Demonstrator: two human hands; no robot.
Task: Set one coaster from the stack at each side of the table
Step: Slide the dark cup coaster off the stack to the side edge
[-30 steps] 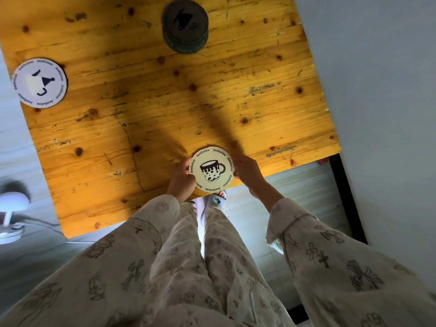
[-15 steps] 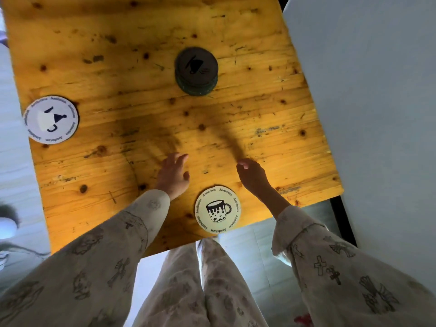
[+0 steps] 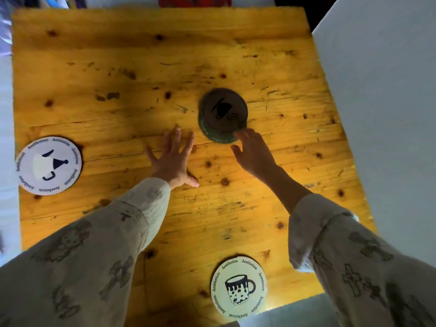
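A small stack of round coasters [image 3: 223,113] with a dark brown one on top sits near the middle of the wooden table [image 3: 118,74]. My right hand [image 3: 253,152] reaches over the table, open, its fingertips at the stack's near edge. To the left of the stack my left hand [image 3: 173,159] is spread open above the wood and holds nothing. A cream coaster with a mug drawing [image 3: 238,289] lies at the near edge. A white coaster with a dark drawing [image 3: 48,165] lies at the left edge.
A pale wall [image 3: 382,114] runs close along the table's right side. Beyond the far edge something red [image 3: 193,1] shows. Pale floor is visible to the left and below the near edge.
Both hands have let go of the cream mug coaster at the near edge and moved forward across the table to the stack. The view has shifted forward too.
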